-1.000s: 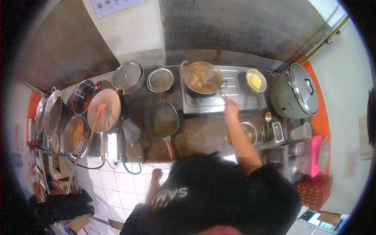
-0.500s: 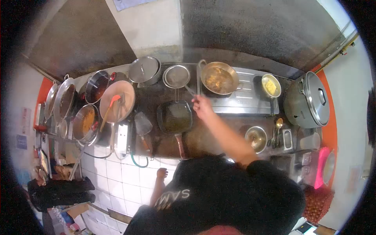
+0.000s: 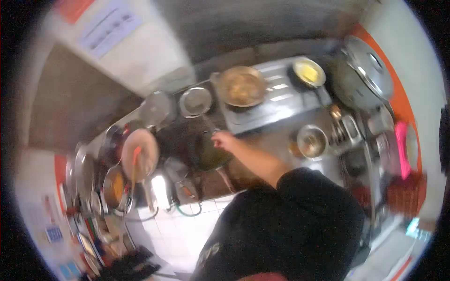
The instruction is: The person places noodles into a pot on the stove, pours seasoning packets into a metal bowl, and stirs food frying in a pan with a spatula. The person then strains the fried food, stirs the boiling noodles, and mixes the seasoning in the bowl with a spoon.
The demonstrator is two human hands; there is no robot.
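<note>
My right hand (image 3: pixel 222 140) is closed over a slim metal handle (image 3: pixel 211 124) above the counter. That handle runs up toward a round mesh strainer (image 3: pixel 196 101); blur hides whether the two are joined. Below the hand lies a dark square pan (image 3: pixel 206 157) holding liquid, its brown handle pointing at me. To the upper right, a wide pan (image 3: pixel 242 87) of brownish food and liquid stands on the metal stove (image 3: pixel 276 105). My left hand is out of sight.
A small pan (image 3: pixel 309 73) with something yellow sits at the stove's right. Beyond it stands a big lidded pot (image 3: pixel 363 75). A metal bowl (image 3: pixel 312 142) is at the right of the counter. Leftward are a pale wide pan (image 3: pixel 149 157) with an orange spatula and several other pans.
My view has tilted and shifted. My right hand has moved away from the wide pan, toward the square pan and the strainer. My left hand has left the view.
</note>
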